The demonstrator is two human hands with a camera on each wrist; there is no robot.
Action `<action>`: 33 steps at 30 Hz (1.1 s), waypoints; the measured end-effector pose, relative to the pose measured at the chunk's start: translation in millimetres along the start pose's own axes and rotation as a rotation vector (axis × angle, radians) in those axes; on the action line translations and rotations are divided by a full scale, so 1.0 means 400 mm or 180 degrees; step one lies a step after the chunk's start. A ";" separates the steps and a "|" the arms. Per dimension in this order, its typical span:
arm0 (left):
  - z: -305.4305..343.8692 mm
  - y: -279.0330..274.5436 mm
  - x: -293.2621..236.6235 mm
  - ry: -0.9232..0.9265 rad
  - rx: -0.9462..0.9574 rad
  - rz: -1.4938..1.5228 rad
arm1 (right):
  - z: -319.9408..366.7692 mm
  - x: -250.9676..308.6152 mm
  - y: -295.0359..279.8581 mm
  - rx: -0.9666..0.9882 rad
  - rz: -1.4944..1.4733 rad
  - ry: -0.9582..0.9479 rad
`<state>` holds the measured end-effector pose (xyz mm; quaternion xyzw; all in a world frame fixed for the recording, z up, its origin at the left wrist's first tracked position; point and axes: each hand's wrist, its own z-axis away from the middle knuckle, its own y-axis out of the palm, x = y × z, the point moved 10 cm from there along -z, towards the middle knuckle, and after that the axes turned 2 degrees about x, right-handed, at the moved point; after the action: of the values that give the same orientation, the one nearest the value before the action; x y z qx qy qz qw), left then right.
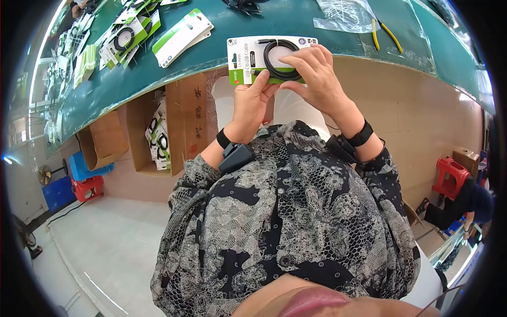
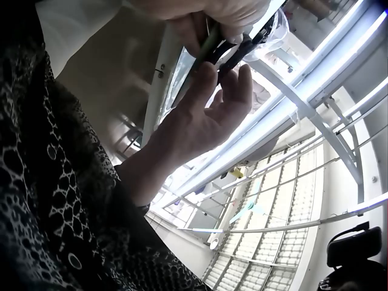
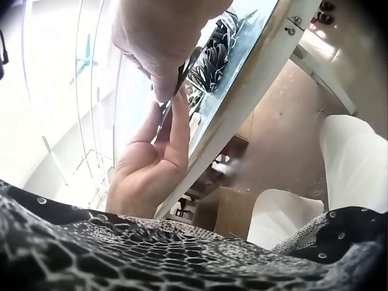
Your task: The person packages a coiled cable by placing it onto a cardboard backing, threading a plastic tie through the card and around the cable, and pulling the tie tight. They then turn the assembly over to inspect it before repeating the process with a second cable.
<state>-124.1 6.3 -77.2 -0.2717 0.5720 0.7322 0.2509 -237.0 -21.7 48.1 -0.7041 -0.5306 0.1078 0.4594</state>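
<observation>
A white and green card with printed lettering is held up at the table's front edge in the head view. On its right part lies a coiled black cable. The left hand pinches the card's lower edge, thumb on the front and fingers behind. Over the card's right end, the right hand has its fingers bent across the coil and its thumb at the lower edge. In the left wrist view the left hand grips the card from below. The right wrist view shows the card edge-on between both hands.
Cards with cables pile at the green table's left, beside a small stack of cards. Black cables, a clear bag and yellow-handled pliers lie farther back. A cardboard box with packed cards stands below.
</observation>
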 end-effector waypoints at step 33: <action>-0.098 -0.021 -0.029 0.0189 -0.0361 0.0041 | 0.054 -0.262 -0.138 -0.1313 -0.0187 0.1048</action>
<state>-105.7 -30.7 -83.0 -0.3033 0.5385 0.7566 0.2134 -329.9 -98.0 43.1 -0.7752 -0.4797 -0.1319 0.3893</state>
